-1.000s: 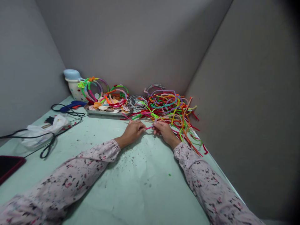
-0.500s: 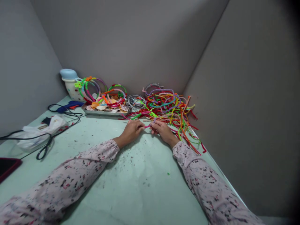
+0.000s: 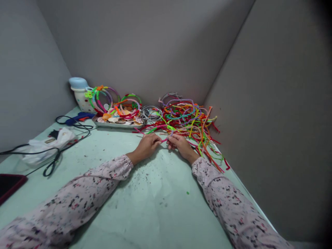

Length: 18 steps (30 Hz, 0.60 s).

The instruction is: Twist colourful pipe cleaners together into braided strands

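My left hand (image 3: 148, 145) is closed on a pink pipe cleaner (image 3: 164, 140), which runs across the short gap to my right hand (image 3: 180, 144). The right fingers pinch at the other side of this gap, where a short lilac pipe cleaner (image 3: 171, 133) sticks up above the fingertips. Whether the lilac piece is wound round the pink one is hidden by the fingers. A ring of green and pink pipe cleaner (image 3: 153, 129) shows just beyond the hands. Behind my right hand lies a tangled heap of many-coloured pipe cleaners (image 3: 192, 116).
A metal tray (image 3: 119, 126) of shells carries several colourful rings. Beside it lies coiled grey wire (image 3: 152, 113). At the left are a blue-lidded bottle (image 3: 79, 93), a blue tool (image 3: 77, 118), black cable (image 3: 55, 160), a white plastic bag (image 3: 46, 150) and a dark red-edged device (image 3: 11, 185).
The whole view has shifted slightly. Both hands keep their grip on the pink pipe cleaner, with almost no change in their pose.
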Each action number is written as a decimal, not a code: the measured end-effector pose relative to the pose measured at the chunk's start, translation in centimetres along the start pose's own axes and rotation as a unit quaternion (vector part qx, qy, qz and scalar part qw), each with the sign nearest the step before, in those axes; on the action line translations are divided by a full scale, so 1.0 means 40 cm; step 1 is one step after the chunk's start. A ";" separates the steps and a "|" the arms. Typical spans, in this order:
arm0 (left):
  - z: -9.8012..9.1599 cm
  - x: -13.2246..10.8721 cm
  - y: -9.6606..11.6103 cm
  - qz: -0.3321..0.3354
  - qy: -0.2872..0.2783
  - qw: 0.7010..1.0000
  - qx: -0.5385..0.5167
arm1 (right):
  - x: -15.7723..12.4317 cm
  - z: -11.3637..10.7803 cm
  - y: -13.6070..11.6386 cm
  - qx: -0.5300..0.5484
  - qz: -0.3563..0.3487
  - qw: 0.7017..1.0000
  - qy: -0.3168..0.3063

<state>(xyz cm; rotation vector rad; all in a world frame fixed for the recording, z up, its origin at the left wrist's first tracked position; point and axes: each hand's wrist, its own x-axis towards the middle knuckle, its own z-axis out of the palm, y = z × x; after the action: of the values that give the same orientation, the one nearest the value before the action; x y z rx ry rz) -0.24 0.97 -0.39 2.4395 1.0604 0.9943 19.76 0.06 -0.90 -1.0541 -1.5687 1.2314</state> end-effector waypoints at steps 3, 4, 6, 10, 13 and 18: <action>0.001 0.000 -0.002 -0.003 0.003 1.000 -0.003 | -0.002 0.001 -0.003 -0.009 0.005 1.000 -0.002; 0.001 0.000 -0.003 -0.002 0.002 1.000 -0.002 | -0.002 0.001 -0.004 -0.015 0.005 1.000 -0.002; 0.000 -0.001 -0.004 0.005 0.001 1.000 -0.002 | -0.003 0.000 -0.004 -0.024 0.005 1.000 -0.001; -0.001 -0.001 -0.004 0.016 -0.006 1.000 0.001 | -0.003 -0.001 -0.006 -0.036 0.000 0.999 -0.003; -0.001 0.000 -0.002 0.012 -0.007 1.000 0.005 | -0.003 0.002 -0.011 -0.036 -0.002 0.999 -0.005; -0.003 0.000 0.002 -0.014 0.019 0.999 0.028 | -0.004 0.016 -0.012 -0.038 0.003 0.998 0.044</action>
<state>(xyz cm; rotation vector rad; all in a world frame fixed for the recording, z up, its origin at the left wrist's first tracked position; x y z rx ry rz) -0.28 0.91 -0.26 2.4522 1.1449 1.0192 19.16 -0.34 -0.55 -1.1479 -1.5568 1.1225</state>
